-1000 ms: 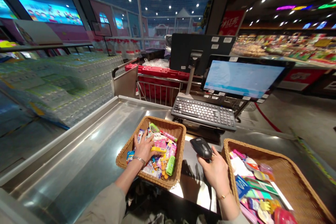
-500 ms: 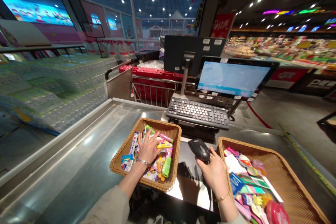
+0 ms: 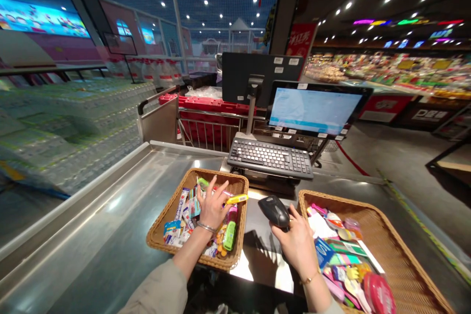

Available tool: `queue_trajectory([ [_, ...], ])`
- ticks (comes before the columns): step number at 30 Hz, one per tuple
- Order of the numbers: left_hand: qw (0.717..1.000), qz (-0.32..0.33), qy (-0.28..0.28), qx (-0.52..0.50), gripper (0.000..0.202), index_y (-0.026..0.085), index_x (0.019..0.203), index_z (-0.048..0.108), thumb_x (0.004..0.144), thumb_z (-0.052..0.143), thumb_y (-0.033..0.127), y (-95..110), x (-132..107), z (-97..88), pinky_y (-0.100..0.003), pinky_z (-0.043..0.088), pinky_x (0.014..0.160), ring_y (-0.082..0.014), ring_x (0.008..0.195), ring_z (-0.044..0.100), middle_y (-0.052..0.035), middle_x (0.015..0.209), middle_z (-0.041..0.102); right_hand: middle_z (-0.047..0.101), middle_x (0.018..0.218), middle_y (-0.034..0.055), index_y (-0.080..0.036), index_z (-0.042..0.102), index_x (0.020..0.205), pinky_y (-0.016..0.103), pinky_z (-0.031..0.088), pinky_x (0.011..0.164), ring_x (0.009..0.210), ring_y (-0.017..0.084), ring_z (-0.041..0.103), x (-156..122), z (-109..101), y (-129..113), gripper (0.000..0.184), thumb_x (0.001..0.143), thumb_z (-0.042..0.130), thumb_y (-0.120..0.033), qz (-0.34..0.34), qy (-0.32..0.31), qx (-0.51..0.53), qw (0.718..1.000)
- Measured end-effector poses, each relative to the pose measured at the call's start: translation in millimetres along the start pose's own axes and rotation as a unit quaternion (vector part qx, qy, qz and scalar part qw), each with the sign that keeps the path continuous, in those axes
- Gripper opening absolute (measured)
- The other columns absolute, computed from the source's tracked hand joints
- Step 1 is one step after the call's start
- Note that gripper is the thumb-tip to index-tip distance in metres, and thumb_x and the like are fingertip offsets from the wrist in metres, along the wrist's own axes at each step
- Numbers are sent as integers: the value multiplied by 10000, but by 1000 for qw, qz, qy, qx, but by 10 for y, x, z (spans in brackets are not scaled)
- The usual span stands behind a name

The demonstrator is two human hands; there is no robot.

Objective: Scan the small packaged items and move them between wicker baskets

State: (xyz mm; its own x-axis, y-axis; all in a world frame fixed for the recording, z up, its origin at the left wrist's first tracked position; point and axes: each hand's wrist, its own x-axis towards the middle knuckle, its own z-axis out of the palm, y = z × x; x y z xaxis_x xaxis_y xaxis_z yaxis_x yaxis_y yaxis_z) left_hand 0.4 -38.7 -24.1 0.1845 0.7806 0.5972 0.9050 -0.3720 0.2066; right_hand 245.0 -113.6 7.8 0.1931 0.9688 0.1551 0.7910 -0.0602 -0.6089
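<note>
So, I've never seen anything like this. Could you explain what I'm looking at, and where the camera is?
There's no robot here: these are a person's two bare hands. The camera is worn on their head, looking forward and down, so you see roughly what they see.

The left hand, wearing a bracelet, is over a wicker basket of small, colourful packets. It seems to hold a slim yellow packet by one end. The right hand holds a black handheld device, which looks like a scanner.

Both hands work above a shiny metal counter. To the right is a second basket of mixed small items. Beyond the baskets are a keyboard and a lit screen.
</note>
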Motion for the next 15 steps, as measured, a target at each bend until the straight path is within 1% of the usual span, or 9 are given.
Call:
queue_trajectory([
  [2,999,12,34,-9,83,253,731,635,789,694,243,30,19,36,-699,47,1157,-340,1385,424,10,1282,682,725,1133,80,-216,741,794,517,294,1126,1394,319,403,-10,-7,4,194,727,594,-323,-3,-2,-5,1000],
  [4,998,22,57,-14,100,252,719,627,783,702,240,60,35,66,-694,43,1161,-340,1375,438,18,1267,691,718,1152,85,-216,745,812,517,297,1122,1396,318,400,-19,-8,12,200,726,596,-318,-4,-1,-9,1000],
  [10,996,37,80,-19,106,261,722,625,778,708,226,135,61,103,-661,-9,1186,-328,1380,433,33,1261,692,722,1143,74,-224,743,813,529,289,1128,1393,315,405,-46,-1,56,198,734,595,-329,-8,9,-13,1000],
  [15,995,44,92,-18,110,255,716,615,787,693,222,185,86,114,-654,-12,1189,-329,1370,446,34,1258,695,732,1113,59,-230,742,838,520,297,1131,1388,307,413,-66,-12,78,211,733,597,-340,-13,14,-7,1000],
])
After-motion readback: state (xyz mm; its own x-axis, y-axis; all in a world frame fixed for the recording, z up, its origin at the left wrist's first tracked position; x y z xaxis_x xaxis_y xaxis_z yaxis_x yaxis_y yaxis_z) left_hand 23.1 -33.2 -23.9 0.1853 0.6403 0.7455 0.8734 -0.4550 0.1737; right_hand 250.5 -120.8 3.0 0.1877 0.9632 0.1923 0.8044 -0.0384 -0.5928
